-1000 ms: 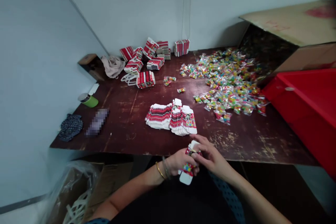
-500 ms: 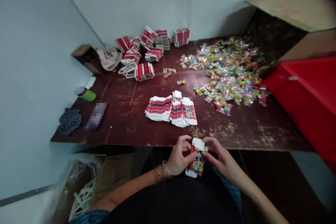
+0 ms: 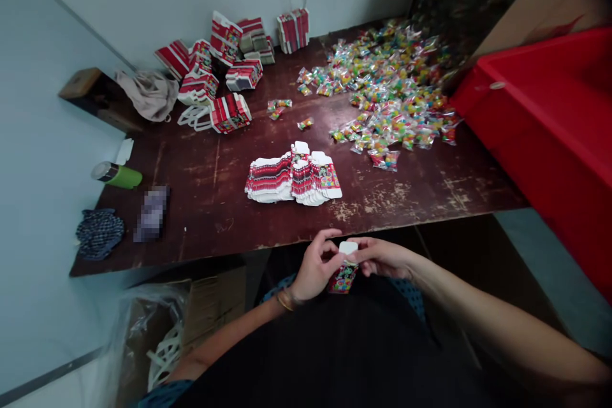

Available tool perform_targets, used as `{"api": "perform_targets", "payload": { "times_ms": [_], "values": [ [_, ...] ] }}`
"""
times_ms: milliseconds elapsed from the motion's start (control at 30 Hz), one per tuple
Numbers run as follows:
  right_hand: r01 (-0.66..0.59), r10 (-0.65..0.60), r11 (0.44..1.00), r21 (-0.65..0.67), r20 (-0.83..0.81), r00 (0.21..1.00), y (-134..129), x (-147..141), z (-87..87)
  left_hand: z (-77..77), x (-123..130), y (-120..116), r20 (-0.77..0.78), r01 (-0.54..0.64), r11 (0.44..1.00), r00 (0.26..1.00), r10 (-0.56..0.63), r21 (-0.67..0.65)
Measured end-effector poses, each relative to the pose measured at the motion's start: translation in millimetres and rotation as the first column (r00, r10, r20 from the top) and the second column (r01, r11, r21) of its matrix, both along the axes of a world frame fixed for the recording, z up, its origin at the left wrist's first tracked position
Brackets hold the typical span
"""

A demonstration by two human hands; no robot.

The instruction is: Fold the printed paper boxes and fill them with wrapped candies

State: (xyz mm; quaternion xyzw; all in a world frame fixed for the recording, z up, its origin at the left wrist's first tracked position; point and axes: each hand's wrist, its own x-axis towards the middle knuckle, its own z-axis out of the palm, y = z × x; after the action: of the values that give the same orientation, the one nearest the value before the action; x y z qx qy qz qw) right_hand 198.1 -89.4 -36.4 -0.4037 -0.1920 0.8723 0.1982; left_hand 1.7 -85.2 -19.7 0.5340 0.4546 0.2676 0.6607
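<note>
Just off the table's near edge, a small printed candy box in red, black and bright colours is held between both hands. Its white end flap stands up at the top. My left hand grips the box's left side with the thumb across the front. From the right, my right hand pinches the box near the upper flap. Beyond the hands, a fanned stack of flat box blanks lies on the table. Whether anything is inside the held box is hidden.
Wrapped candies are heaped at the back right, beside a red bin and a cardboard box. Bundled blanks sit at the back left. A green cup and a checked cloth lie left on the table.
The lower white flap no longer shows on the held box, and it looks narrower. My right hand now pinches closer to the top. The view has shifted, sliding the table things left and up.
</note>
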Motion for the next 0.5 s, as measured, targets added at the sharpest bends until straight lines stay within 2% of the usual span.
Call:
{"api": "perform_targets", "payload": {
  "times_ms": [33,100,133,200,267,367,400,433,500],
  "values": [
    [-0.018,0.018,1.0,0.024,0.013,1.0,0.8,-1.6,1.0,-0.7,1.7,0.8,0.044,-0.015,0.995,0.999,0.019,-0.096],
    [-0.046,0.031,0.982,0.181,0.082,0.996,1.0,-5.2,4.0,-3.0,4.5,2.8,0.104,-0.023,0.961,0.993,0.053,-0.277],
    [-0.05,0.01,0.953,0.299,0.135,0.991,0.9,-7.1,5.7,-4.3,5.5,3.9,0.119,-0.026,0.936,0.99,0.072,-0.35],
    [-0.061,-0.07,0.852,0.52,0.229,0.971,1.3,-10.6,7.6,-6.5,6.0,5.8,0.128,-0.031,0.896,0.987,0.098,-0.444],
    [-0.082,-0.117,0.784,0.615,0.276,0.954,3.1,-12.9,6.5,-7.7,3.6,7.3,0.148,-0.019,0.882,0.984,0.1,-0.471],
    [-0.104,-0.137,0.763,0.638,0.318,0.938,5.1,-14.0,1.6,-7.3,-6.1,8.9,0.238,0.056,0.881,0.969,0.065,-0.47],
    [-0.11,-0.161,0.737,0.667,0.33,0.93,3.8,-14.3,0.5,-6.6,-10.4,9.4,0.263,0.1,0.884,0.964,0.026,-0.456],
    [-0.123,-0.187,0.693,0.71,0.342,0.921,0.9,-15.1,0.2,-6.0,-14.9,10.0,0.272,0.146,0.89,0.962,-0.025,-0.432],
    [-0.188,-0.227,0.566,0.803,0.37,0.901,-9.5,-19.0,1.9,-5.2,-22.4,11.6,0.251,0.228,0.899,0.958,-0.138,-0.374]
  ]
}}
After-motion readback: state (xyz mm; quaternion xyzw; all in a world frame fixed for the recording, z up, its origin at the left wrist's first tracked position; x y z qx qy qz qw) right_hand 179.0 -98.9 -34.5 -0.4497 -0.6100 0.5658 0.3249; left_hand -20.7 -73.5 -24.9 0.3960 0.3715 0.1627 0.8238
